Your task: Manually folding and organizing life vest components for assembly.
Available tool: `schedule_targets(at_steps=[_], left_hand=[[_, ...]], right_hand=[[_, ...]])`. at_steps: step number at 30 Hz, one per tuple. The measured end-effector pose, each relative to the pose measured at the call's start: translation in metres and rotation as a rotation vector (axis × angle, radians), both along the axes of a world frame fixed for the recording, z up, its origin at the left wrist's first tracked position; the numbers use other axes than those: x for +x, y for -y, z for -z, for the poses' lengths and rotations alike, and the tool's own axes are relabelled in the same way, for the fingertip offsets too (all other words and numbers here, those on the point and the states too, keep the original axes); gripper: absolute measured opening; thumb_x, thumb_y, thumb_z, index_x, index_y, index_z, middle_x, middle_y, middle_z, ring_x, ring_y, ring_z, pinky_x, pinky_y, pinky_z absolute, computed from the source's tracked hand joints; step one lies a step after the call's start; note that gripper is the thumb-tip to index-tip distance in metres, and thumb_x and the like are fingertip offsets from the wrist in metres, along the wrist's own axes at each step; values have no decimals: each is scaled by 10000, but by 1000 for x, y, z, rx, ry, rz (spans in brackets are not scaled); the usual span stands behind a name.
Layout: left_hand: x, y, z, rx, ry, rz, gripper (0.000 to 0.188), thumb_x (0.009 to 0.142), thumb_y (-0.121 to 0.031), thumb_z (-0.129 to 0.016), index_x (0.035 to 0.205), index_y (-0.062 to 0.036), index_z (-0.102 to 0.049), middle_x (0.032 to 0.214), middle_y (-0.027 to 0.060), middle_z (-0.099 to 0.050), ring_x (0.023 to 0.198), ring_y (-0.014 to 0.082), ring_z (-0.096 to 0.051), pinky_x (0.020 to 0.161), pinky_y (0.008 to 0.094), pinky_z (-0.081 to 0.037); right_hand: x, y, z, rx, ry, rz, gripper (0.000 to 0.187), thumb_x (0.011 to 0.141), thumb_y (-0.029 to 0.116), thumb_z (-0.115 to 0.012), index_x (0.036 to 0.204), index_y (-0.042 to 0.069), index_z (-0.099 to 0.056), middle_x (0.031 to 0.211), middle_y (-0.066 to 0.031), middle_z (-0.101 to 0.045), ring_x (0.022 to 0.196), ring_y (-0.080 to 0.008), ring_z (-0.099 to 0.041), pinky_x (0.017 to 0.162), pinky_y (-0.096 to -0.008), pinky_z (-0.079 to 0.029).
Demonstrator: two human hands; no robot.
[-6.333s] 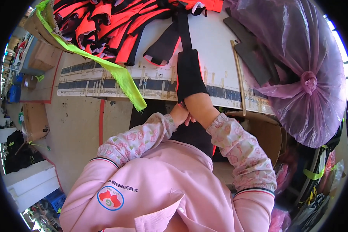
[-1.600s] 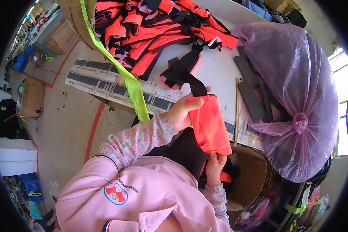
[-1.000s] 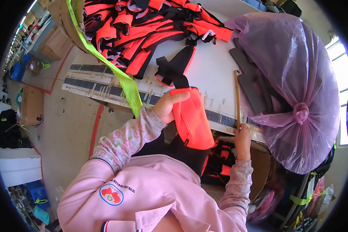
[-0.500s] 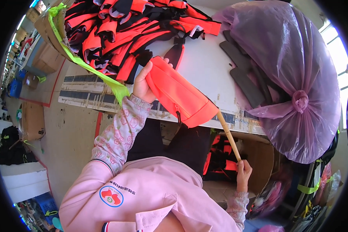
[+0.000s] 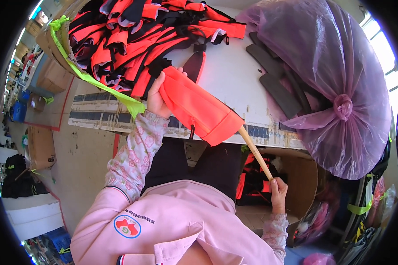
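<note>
An orange fabric pouch (image 5: 201, 108) with a zipper pull hangs slantwise over the table's near edge. My left hand (image 5: 160, 97) is closed round its upper left end, the fingers partly hidden behind the cloth. From the pouch's lower right end comes a slim wooden stick (image 5: 257, 154); how far it reaches inside is hidden. My right hand (image 5: 277, 193) grips the free end of that stick, thumb along it. Just beyond my left hand, a dark strap piece with an orange edge (image 5: 194, 64) lies on the table.
A heap of orange and black sewn pieces (image 5: 132, 44) fills the table's far left, beside a lime-green strip (image 5: 106, 85). Dark grey flat pads (image 5: 278, 90) lie by a knotted purple plastic bag (image 5: 336, 75) at right. Below the table stands a cardboard box (image 5: 296, 176) holding more orange-black pieces.
The pouch and my left hand have shifted slightly left and the stick has tilted a little with them. Both hands keep their holds. The whole view has also shifted a little.
</note>
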State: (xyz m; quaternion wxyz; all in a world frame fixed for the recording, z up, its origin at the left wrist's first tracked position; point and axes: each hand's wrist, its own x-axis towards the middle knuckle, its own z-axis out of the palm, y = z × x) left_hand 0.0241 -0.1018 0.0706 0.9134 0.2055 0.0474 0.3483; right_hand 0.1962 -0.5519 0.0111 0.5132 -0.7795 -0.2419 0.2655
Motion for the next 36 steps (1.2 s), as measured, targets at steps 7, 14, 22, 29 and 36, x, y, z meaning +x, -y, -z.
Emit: schedule_targets(at_steps=[7,14,22,29,36], left_hand=[[9,26,-6,50,-122,85,341,885,-228,-556,1145,-14,-505,1157,121,-551,1091,252,-517,960,396,-409],[16,71,-24,133,-264,165,328,863,-184,-589,1135,-6,-540,1114,126,-582,1027,240,-567,917,386,-444],[13,90,-33,108,-342,-143,253,806,-42,-650,1053,-39,-593,979,21,-628,895,131,-603,807,293,-486],[4,81,-48,45,-290,-17,231,834,-111,-642,1051,-49,-592,984,21,-622,915,130,-594,808,294,-477],[13,95,-44,163,-251,-162,208,829,-109,-649,1020,-40,-598,956,13,-619,862,115,-594,783,282,-472]], right_hand=[[-8,-22,9,2,-32,-98,285,914,231,-533,740,13,-591,532,43,-455,474,-28,-399,440,-201,-313],[-48,-80,9,157,-114,-41,225,911,175,-546,762,11,-584,564,55,-447,507,-20,-369,462,-189,-307],[-76,-120,2,186,-84,15,243,924,194,-525,762,20,-573,550,44,-441,492,-27,-386,448,-195,-307],[-32,-114,-28,120,423,-65,235,922,187,-520,767,20,-578,592,32,-475,511,-45,-387,470,-218,-319],[-68,-127,-24,239,-72,-29,291,936,241,-512,725,48,-566,540,57,-421,480,-26,-345,448,-198,-270]])
